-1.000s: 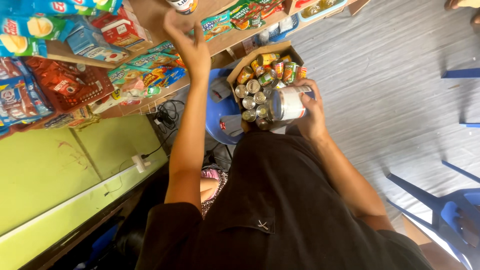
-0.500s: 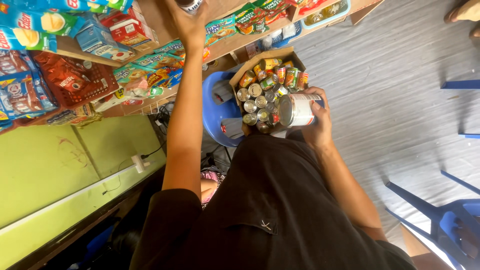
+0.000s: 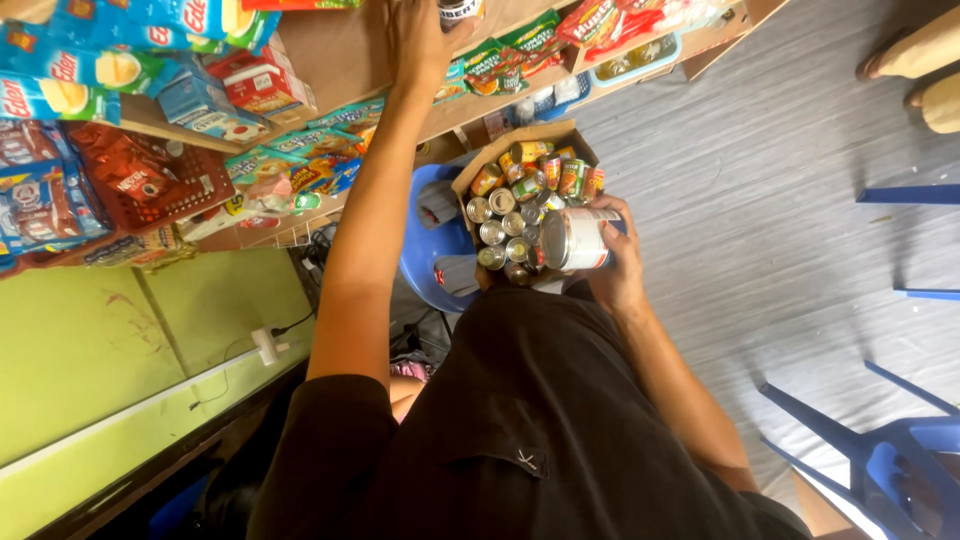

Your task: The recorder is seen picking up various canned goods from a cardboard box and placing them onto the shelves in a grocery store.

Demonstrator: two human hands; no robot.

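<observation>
Right of the cardboard box (image 3: 470, 180) the grey floor (image 3: 760, 180) lies open as far as the blue chair legs (image 3: 905, 195); left of the box, wooden shelves (image 3: 340, 60) crowded with snack packets close that side in. The box itself sits on a blue stool (image 3: 425, 250), packed with small tins. At its near right edge the right hand (image 3: 615, 265) wraps curled fingers around a white-labelled can (image 3: 575, 240). Above the box, the left hand (image 3: 420, 35) reaches the shelf, fingers against a dark can (image 3: 460, 10) at the frame's top edge; I cannot tell its grip.
</observation>
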